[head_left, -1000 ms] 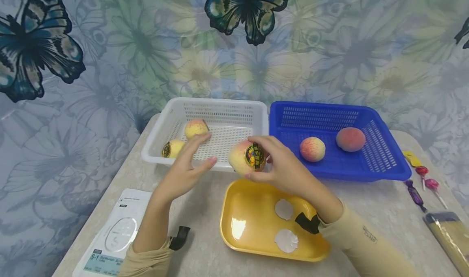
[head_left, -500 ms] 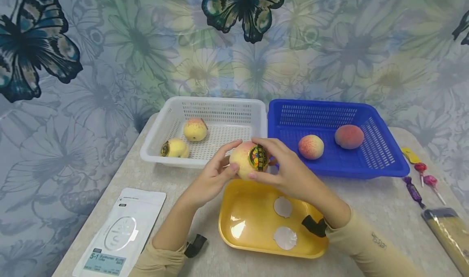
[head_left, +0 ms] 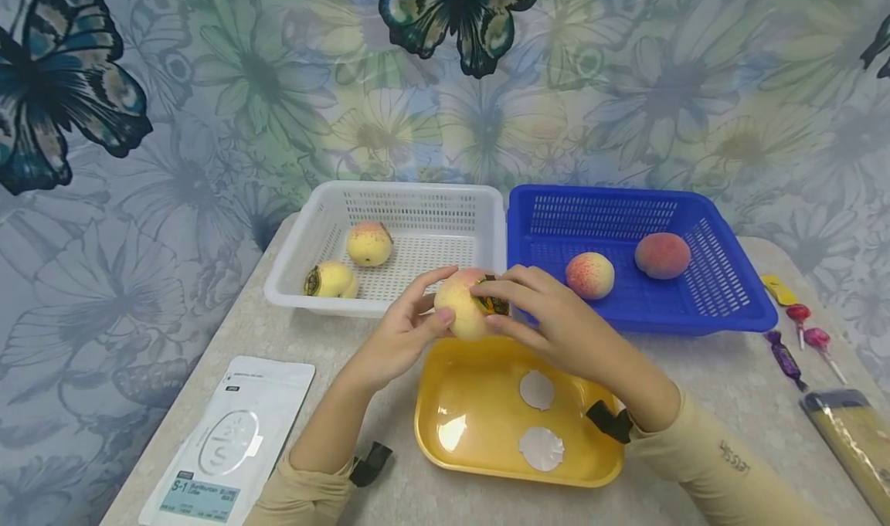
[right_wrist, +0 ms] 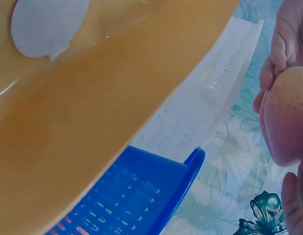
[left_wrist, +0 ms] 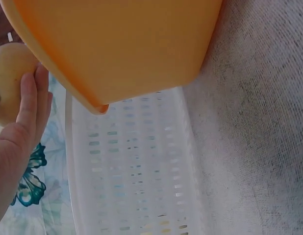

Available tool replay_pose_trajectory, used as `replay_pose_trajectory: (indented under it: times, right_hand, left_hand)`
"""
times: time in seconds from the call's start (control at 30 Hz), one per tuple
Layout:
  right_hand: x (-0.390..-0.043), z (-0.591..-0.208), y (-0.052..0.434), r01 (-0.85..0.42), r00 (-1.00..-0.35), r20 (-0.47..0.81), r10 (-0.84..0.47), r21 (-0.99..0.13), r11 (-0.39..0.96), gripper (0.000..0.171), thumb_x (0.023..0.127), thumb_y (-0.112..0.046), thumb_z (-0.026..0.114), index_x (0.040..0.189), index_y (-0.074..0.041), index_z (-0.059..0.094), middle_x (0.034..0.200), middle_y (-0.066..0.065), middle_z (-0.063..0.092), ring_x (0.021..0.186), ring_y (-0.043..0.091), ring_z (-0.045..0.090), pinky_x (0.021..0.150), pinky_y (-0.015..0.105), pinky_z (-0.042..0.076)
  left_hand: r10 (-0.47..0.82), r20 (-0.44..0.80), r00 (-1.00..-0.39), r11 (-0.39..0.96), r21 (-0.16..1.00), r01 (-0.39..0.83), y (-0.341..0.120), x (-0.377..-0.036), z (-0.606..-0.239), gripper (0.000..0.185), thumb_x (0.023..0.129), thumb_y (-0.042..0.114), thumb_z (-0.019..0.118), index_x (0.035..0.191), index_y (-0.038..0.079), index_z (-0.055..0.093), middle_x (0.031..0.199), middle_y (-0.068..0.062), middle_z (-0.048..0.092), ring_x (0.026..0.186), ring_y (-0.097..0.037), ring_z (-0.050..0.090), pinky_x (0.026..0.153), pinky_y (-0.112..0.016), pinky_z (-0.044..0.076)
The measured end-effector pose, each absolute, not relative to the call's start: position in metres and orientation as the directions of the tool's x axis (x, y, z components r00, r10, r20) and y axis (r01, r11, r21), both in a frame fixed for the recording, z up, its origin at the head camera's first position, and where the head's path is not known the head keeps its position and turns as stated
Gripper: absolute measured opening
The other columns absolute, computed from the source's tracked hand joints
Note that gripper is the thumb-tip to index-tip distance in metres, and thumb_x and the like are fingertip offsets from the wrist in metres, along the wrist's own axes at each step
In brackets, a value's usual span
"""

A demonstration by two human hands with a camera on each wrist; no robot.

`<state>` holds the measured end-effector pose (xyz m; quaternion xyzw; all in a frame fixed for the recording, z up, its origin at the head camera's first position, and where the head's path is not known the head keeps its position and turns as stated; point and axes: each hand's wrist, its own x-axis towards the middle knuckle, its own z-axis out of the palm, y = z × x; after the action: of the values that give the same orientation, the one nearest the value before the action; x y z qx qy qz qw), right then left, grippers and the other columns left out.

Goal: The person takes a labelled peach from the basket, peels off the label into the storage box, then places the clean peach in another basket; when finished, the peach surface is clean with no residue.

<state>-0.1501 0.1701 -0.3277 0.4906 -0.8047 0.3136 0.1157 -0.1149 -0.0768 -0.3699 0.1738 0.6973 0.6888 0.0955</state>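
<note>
A yellow-pink peach (head_left: pixel 460 310) with a black and gold label (head_left: pixel 495 300) is held up above the far edge of the yellow tray (head_left: pixel 459 464). My left hand (head_left: pixel 399 341) grips its left side, thumb in front. At the peach's right side, the bent fingers of my right hand (head_left: pixel 556 317) lie over the label, with the thumb below it; whether they pinch the label is unclear. In the left wrist view, fingers of the left hand (left_wrist: pixel 24 127) press along the peach (left_wrist: pixel 12 73). The peach (right_wrist: pixel 291 117) appears at the right edge of the right wrist view.
Two labelled peaches lie in the white basket (head_left: pixel 278 279); two unlabelled ones are in the blue basket (head_left: pixel 667 324). Round whitish pieces (head_left: pixel 542 449) lie in the tray. A white pouch (head_left: pixel 229 441) is at left. Lollipops (head_left: pixel 819 339), a purple-wrapped candy (head_left: pixel 786 360) and another packet (head_left: pixel 844 441) lie right.
My left hand has come over from the white basket and taken hold of the peach. The right hand, earlier gripping the peach, has shifted its fingers over the label.
</note>
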Motion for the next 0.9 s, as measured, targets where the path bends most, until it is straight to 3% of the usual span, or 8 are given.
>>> replay_pose_trajectory:
  times: [0.27, 0.6, 0.73, 0.9]
  right_hand:
    - [-0.153, -0.326, 0.179, -0.863, -0.5, 0.535, -0.681, -0.376, 0.338, 0.031, 0.095, -0.006, 0.065, 0.124, -0.017, 0.066, 0.107, -0.005, 0.068, 0.094, 0.007, 0.06, 0.083, 0.026, 0.052]
    - [-0.155, -0.326, 0.185, -0.831, -0.556, 0.582, -0.594, -0.385, 0.401, 0.036, 0.085, -0.009, 0.077, 0.12, -0.009, 0.069, 0.098, -0.003, 0.071, 0.08, 0.008, 0.057, 0.072, 0.026, 0.054]
    - [-0.153, -0.327, 0.19, -0.787, -0.617, 0.546, -0.567, -0.449, 0.423, 0.035, 0.085, -0.01, 0.078, 0.119, -0.009, 0.069, 0.086, -0.004, 0.066, 0.075, 0.007, 0.056, 0.068, 0.023, 0.054]
    - [-0.148, -0.331, 0.2, -0.675, -0.719, 0.399, -0.568, -0.594, 0.437, 0.031, 0.086, -0.013, 0.078, 0.116, -0.014, 0.069, 0.077, -0.008, 0.059, 0.07, 0.007, 0.053, 0.062, 0.024, 0.05]
  left_hand:
    - [0.345, 0.085, -0.935, 0.008, 0.996, 0.094, -0.077, -0.117, -0.372, 0.057, 0.102, 0.022, 0.057, 0.153, 0.023, 0.032, 0.138, -0.022, 0.051, 0.112, -0.029, 0.065, 0.095, -0.038, 0.057]
    - [0.313, 0.075, -0.947, 0.025, 0.996, 0.087, -0.081, -0.118, -0.372, 0.058, 0.1, 0.021, 0.06, 0.152, 0.023, 0.035, 0.137, -0.021, 0.052, 0.11, -0.027, 0.066, 0.093, -0.039, 0.057]
    - [0.299, 0.069, -0.952, 0.024, 0.997, 0.079, -0.083, -0.118, -0.371, 0.057, 0.1, 0.019, 0.06, 0.151, 0.024, 0.036, 0.136, -0.022, 0.052, 0.11, -0.028, 0.065, 0.093, -0.04, 0.057]
    - [0.276, 0.079, -0.958, 0.006, 0.996, 0.084, -0.088, -0.119, -0.371, 0.057, 0.1, 0.016, 0.06, 0.151, 0.024, 0.035, 0.139, -0.02, 0.051, 0.11, -0.027, 0.065, 0.094, -0.041, 0.057]
